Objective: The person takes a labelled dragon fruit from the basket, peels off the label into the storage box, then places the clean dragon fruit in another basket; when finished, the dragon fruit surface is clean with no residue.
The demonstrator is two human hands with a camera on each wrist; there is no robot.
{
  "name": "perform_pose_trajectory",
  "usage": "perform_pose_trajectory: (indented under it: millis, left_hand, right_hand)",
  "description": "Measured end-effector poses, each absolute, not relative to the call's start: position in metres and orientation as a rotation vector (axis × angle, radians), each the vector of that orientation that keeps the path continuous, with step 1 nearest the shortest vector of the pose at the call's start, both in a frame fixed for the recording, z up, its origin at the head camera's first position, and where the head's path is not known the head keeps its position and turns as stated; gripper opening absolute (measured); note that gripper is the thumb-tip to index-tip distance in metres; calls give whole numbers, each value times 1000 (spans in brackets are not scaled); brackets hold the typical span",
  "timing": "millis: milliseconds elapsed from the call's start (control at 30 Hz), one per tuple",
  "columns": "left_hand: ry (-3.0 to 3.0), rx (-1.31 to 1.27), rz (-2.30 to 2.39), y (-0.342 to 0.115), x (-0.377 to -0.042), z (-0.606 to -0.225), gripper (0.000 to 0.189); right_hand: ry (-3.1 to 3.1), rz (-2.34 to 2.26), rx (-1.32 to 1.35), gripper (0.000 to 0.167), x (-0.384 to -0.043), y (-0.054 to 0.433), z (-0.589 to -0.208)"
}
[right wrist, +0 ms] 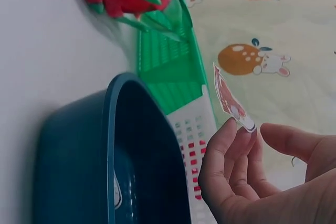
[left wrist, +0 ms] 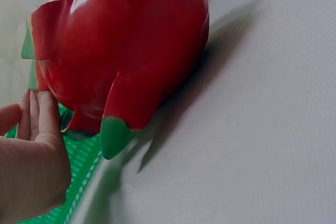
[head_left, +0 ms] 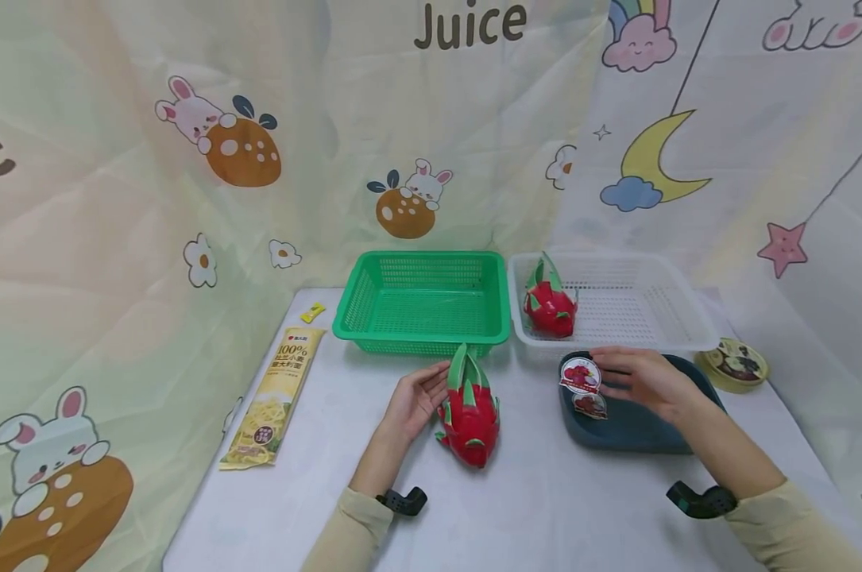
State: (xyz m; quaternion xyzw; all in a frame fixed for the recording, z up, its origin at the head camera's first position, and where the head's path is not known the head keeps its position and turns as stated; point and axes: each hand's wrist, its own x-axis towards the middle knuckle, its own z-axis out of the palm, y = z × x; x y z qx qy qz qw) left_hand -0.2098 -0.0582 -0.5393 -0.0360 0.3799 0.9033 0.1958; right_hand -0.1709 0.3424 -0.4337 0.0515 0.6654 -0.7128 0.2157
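Note:
A red model dragon fruit point(head_left: 471, 417) with green leaf tips lies on the white table. My left hand point(head_left: 418, 397) is at its left side, fingers fairly straight against it near the leaves; the left wrist view shows the fingertips point(left wrist: 46, 109) partly behind the fruit. Over the dark blue basin point(head_left: 641, 437), my right hand point(head_left: 641, 380) pinches a dragon fruit picture sticker point(head_left: 581, 375) between thumb and fingers. The right wrist view shows this sticker point(right wrist: 231, 100) edge-on at the fingertips. A second sticker point(head_left: 590, 407) appears in the basin, just below the first.
Behind stand a green basket point(head_left: 423, 345) and a white basket point(head_left: 616, 343), the latter holding another dragon fruit point(head_left: 550, 308). A pasta packet point(head_left: 273, 401) and a small yellow packet point(head_left: 312, 312) lie left. A round tin point(head_left: 734, 367) sits right of the basin.

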Motion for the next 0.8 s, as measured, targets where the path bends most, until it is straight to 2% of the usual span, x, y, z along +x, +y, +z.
perform_pose_trajectory:
  millis: [167,367,633,800]
  left_hand:
    - [1066,-95,2533,-59,-209,-538,38]
    - [1055,-107,2535,-60,-209,-538,40]
    - [1059,-121,2535,-59,-208,-537,42]
    - [1046,-117,2538,-58,-209,-537,36]
  right_hand:
    - [1893,-1932,167,37,-172,351,-434]
    - [1905,-1926,170,18,-168,361,-436]
    - [1911,-1919,175,21,-169,378,-441]
    - [1991,-1832,210,21,-171,386,-442]
